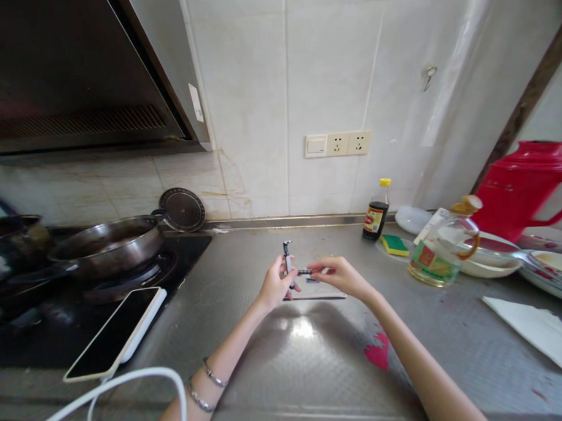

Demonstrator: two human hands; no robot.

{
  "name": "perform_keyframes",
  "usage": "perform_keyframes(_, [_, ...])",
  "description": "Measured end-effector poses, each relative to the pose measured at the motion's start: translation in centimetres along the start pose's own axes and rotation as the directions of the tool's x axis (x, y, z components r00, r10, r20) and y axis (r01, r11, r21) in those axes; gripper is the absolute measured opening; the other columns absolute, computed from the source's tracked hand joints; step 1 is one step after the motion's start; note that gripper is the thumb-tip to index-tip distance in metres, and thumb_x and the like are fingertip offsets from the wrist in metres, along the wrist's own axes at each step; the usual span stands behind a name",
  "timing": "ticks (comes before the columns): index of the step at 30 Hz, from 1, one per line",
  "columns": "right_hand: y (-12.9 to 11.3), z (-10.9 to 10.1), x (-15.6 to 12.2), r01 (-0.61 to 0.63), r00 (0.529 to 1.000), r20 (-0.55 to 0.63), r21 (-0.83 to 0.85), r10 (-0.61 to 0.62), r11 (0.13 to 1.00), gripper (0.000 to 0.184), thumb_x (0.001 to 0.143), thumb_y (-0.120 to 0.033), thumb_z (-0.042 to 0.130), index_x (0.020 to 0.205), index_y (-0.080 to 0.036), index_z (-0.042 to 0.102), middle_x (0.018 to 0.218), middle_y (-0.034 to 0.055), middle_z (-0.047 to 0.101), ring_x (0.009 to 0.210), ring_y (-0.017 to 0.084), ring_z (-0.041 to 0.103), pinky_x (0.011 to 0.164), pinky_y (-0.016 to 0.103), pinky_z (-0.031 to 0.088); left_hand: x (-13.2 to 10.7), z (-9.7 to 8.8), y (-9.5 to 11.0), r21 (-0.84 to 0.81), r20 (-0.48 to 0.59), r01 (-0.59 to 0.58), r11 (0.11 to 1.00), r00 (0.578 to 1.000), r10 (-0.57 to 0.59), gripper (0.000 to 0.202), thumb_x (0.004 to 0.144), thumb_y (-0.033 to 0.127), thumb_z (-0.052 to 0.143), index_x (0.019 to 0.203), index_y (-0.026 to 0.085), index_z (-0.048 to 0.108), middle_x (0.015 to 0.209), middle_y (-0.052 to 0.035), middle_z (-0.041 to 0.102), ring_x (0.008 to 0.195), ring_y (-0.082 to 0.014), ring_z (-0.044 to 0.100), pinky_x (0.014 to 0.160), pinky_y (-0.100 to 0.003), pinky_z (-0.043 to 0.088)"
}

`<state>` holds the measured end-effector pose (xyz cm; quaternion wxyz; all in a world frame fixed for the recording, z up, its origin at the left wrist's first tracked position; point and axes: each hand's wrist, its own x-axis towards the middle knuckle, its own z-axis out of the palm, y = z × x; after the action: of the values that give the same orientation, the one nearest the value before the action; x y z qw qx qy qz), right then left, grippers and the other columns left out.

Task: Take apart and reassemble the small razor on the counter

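Near the middle of the counter, my left hand (278, 283) is closed around a slim grey and black razor (287, 259), held upright with its T-shaped top pointing up. To its right, my right hand (333, 275) pinches a small dark blade cartridge (304, 272) between thumb and fingers, level with the razor's handle and close beside it. Below both hands a flat pale tray or sheet (330, 292) lies on the counter, partly covered by them. Another small dark piece (312, 280) shows on it, too small to make out.
On the left are a stove with a steel pan (107, 247) and a phone (114, 333) on a power bank, with a white cable (143, 372). At right stand a sauce bottle (376, 216), a sponge (394, 244), a glass jug (442, 254), bowls and a red thermos jug (520, 187).
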<state>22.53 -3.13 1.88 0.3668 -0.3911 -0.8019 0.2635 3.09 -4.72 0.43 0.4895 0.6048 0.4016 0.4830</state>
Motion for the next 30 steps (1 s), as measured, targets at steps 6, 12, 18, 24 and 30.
perform_keyframes(6, [0.0,0.3,0.0,0.018,1.0,-0.012,0.018,-0.017,1.0,0.023,0.076,-0.032,0.06,0.091,-0.018,0.071,0.086,0.0056,0.071,0.076,0.017,0.063,0.061,0.024,0.048,0.0,0.0,-0.1,-0.019,0.002,0.01,1.0,1.0,-0.01,0.048,0.075,0.035,0.058,0.115,0.018,0.039,0.091,-0.006,0.058,0.049,-0.0136,0.062,0.028,-0.017,0.04])
perform_keyframes(12, [0.2,0.3,0.1,0.011,1.0,-0.02,0.095,-0.009,0.995,0.023,0.076,-0.032,0.06,0.089,-0.018,0.072,0.084,0.0062,0.071,0.074,0.017,0.063,0.061,0.025,0.05,0.0,-0.1,0.1,-0.06,0.016,0.027,0.998,1.0,-0.026,0.051,0.074,0.034,0.06,0.117,0.017,0.039,0.107,-0.0121,0.06,0.054,-0.0144,0.065,0.028,-0.017,0.043])
perform_keyframes(18, [1.2,0.1,0.3,-0.057,0.991,-0.105,0.217,0.081,0.975,0.027,0.072,-0.035,0.064,0.089,-0.016,0.072,0.082,0.0075,0.071,0.069,0.018,0.063,0.058,0.027,0.053,0.6,-1.0,0.1,-0.074,-0.038,0.01,0.997,0.999,-0.013,0.044,0.071,0.035,0.065,0.106,0.015,0.049,0.117,-0.015,0.058,0.062,-0.0166,0.067,0.03,-0.018,0.046])
perform_keyframes(24, [1.6,-0.5,0.5,-0.069,0.97,-0.213,0.227,0.119,0.971,0.031,0.07,-0.038,0.065,0.089,-0.015,0.072,0.081,0.0083,0.071,0.065,0.017,0.063,0.056,0.028,0.053,0.7,-1.2,0.0,-0.048,-0.074,0.029,0.998,0.997,-0.032,0.041,0.063,0.039,0.071,0.086,0.015,0.049,0.078,-0.0053,0.066,0.052,-0.0171,0.065,0.032,-0.018,0.044])
perform_keyframes(30, [0.6,-0.1,1.2,-0.043,0.961,-0.255,0.248,0.108,0.968,0.031,0.069,-0.038,0.065,0.088,-0.015,0.072,0.079,0.0083,0.071,0.065,0.018,0.063,0.055,0.028,0.053,0.0,-0.3,0.2,0.038,-0.076,0.032,0.999,0.997,-0.029,0.041,0.064,0.044,0.069,0.079,0.017,0.044,0.059,0.0002,0.063,0.037,-0.0123,0.057,0.028,-0.016,0.035])
